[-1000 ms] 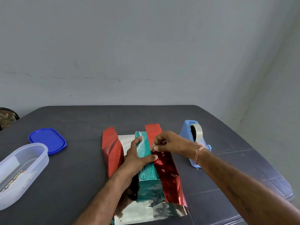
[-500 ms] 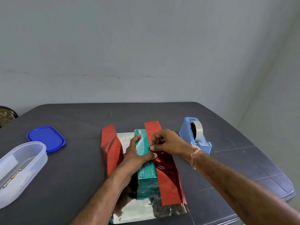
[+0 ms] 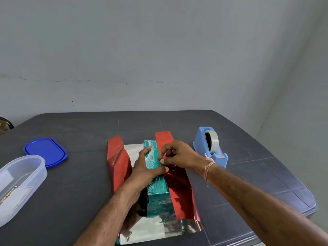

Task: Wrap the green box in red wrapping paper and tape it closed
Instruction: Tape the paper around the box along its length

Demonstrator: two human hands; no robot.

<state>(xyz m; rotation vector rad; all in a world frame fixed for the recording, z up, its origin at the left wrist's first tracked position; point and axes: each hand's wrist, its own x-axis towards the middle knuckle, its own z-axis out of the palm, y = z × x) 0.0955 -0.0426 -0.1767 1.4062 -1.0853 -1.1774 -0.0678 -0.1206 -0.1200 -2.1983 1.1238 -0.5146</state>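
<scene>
The long green cardboard box (image 3: 156,176) is lying in the middle of the shiny red wrapping paper (image 3: 179,189), silver side up, on the dark grey desk (image 3: 79,192). The left hand (image 3: 144,172) is holding it with its fingers (image 3: 148,150) curled over the top and side, likely so the box is not sliding about. The right hand (image 3: 179,155) is pinching the edge of the right flap against the box's top edge so the paper is hugging that side, and the blue tape holder (image 3: 211,148) is sitting just beside it, probably for an easy reach.
</scene>
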